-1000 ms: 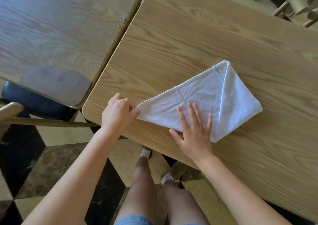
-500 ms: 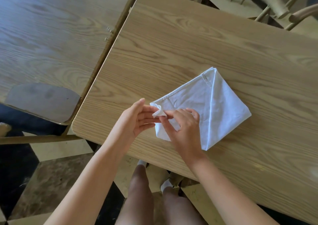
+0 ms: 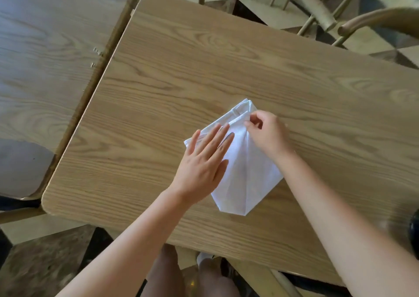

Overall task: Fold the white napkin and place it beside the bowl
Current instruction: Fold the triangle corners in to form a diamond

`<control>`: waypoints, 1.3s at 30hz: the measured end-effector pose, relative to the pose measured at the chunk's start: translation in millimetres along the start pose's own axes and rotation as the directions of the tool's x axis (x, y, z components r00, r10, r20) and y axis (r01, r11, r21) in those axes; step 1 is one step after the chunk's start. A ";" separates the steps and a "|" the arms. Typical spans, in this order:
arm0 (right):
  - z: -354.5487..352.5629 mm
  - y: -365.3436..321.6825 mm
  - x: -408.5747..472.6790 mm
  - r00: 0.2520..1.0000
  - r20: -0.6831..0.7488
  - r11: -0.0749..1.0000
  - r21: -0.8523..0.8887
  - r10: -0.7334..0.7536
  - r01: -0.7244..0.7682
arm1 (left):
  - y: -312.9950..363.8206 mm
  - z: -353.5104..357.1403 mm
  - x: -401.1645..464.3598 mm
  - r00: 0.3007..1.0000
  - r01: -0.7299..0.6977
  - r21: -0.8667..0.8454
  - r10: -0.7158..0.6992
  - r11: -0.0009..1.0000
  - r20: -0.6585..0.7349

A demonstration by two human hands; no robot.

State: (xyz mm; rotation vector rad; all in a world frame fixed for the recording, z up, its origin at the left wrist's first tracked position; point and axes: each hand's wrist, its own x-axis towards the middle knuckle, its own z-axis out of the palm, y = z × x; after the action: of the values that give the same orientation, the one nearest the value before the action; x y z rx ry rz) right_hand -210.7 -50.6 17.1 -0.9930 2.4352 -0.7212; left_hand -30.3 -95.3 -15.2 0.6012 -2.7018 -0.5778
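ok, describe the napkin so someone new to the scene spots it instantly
Start at the right-hand wooden table, the one nearer the person. Near its front edge lies the white napkin, folded to a point toward the person, with the left hand flat on it and the right hand pinching its far corner. It is the only cloth there.

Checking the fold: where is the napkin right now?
In the head view the napkin lies on the near half of the right-hand table, left hand flat on it, right hand pinching its far corner.
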 end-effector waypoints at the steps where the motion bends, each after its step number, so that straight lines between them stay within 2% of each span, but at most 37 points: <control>1: -1.3 2.1 9.8 1.000 0.000 0.998 -0.069 -0.005 0.005 | 0.5 6.9 3.5 1.000 -0.013 0.034 0.012 0.999 0.023; 6: -3.0 7.5 45.4 1.000 -0.004 0.960 -0.279 -0.028 0.026 | 5.3 29.9 14.0 0.996 0.040 0.118 -0.049 0.992 0.071; 14: 5.0 9.9 56.6 0.979 -0.100 0.939 -0.313 -0.178 0.139 | 11.2 46.4 14.5 0.984 0.140 0.224 -0.161 0.965 0.078; 17: 8.6 14.7 53.0 0.927 -0.150 0.883 -0.388 -0.344 0.265 | 14.9 47.2 16.5 0.977 0.168 0.244 -0.194 0.955 0.089; 18: 10.3 18.0 50.2 0.894 -0.116 0.833 -0.432 -0.432 0.346 | 16.4 46.0 18.3 0.974 0.185 0.237 -0.210 0.954 0.085; 20: 16.0 27.1 43.9 0.841 0.053 0.728 -0.474 -0.538 0.496 | 16.6 41.8 24.9 0.972 0.211 0.211 -0.227 0.954 0.056; 22: 22.3 37.1 38.0 0.834 0.190 0.707 -0.453 -0.518 0.542 | 11.1 39.5 36.2 0.972 0.220 0.209 -0.232 0.953 0.034; 25: 26.8 45.9 36.3 0.857 0.261 0.715 -0.473 -0.444 0.514 | -2.1 42.3 50.1 0.966 0.226 0.244 -0.250 0.943 0.069; 28: 27.5 45.4 38.0 0.859 0.274 0.709 -0.485 -0.433 0.512 | -4.1 45.0 44.8 0.967 0.188 0.267 -0.225 0.945 0.117; 32: 27.9 45.5 38.0 0.858 0.279 0.710 -0.483 -0.430 0.513 | 18.7 45.7 6.8 0.973 0.041 0.234 -0.092 0.971 0.213; 39: 27.0 44.7 36.7 0.861 0.277 0.709 -0.489 -0.426 0.508 | 44.4 37.8 -61.6 0.910 -0.226 0.127 0.163 0.966 0.381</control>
State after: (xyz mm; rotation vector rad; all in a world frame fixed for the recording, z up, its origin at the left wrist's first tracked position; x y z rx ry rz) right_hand -243.4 -58.2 -37.3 -1.8693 2.3083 -0.0477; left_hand -6.3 -18.2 -41.2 0.2728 -3.1423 -0.4476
